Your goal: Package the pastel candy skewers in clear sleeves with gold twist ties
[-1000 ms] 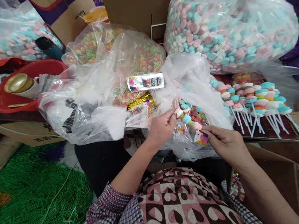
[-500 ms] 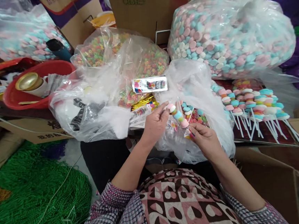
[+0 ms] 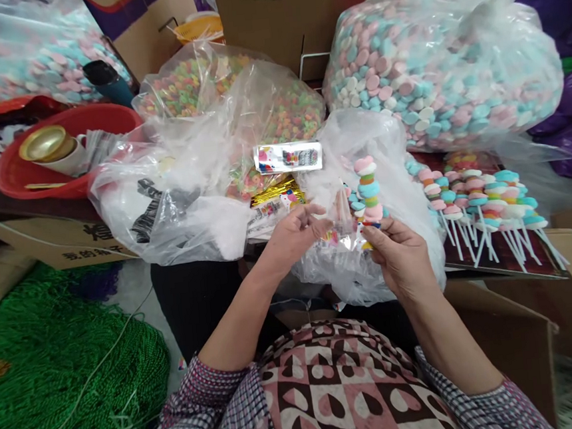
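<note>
Head view: a huge clear bag of pastel candy discs (image 3: 445, 60) fills the upper right. Left of it sit two bags of coloured rings (image 3: 236, 105), with a red basin (image 3: 70, 186) further left. Finished candy skewers (image 3: 485, 200) lie in a row at right. In the centre, the right hand (image 3: 402, 258) pinches a candy skewer (image 3: 368, 190) upright by its lower end. The left hand (image 3: 292, 230), fingers curled, grips a small clear wrapper (image 3: 341, 219) just beside it.
</note>
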Demonstrator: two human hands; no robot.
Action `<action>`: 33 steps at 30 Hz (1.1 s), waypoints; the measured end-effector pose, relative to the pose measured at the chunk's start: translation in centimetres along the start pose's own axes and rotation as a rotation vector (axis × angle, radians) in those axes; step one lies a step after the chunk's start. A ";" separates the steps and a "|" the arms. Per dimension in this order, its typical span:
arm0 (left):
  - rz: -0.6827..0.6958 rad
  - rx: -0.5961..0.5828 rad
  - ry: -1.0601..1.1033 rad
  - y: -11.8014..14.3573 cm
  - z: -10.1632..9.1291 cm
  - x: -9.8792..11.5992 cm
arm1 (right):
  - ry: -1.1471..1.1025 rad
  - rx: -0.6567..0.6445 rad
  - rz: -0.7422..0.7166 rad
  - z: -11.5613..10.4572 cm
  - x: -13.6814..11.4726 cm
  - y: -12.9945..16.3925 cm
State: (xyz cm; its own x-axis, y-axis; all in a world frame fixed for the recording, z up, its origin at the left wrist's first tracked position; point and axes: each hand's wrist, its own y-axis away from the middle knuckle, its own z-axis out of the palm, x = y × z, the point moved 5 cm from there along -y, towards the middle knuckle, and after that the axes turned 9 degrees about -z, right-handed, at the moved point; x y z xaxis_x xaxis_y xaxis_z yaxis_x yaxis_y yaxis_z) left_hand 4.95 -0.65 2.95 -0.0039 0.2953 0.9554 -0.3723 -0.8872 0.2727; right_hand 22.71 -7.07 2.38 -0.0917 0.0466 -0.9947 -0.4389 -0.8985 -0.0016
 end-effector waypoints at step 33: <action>-0.059 -0.026 -0.129 -1.0 -0.8 -2.6 | -0.092 -0.006 0.045 1.1 0.3 -1.1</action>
State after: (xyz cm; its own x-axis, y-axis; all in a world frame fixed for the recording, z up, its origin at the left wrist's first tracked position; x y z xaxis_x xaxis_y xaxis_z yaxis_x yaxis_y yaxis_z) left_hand 4.57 -0.28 0.14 0.1378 0.2969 0.9449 -0.3921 -0.8597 0.3274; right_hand 22.18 -5.57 2.22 -0.1933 0.0457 -0.9801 -0.4272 -0.9032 0.0421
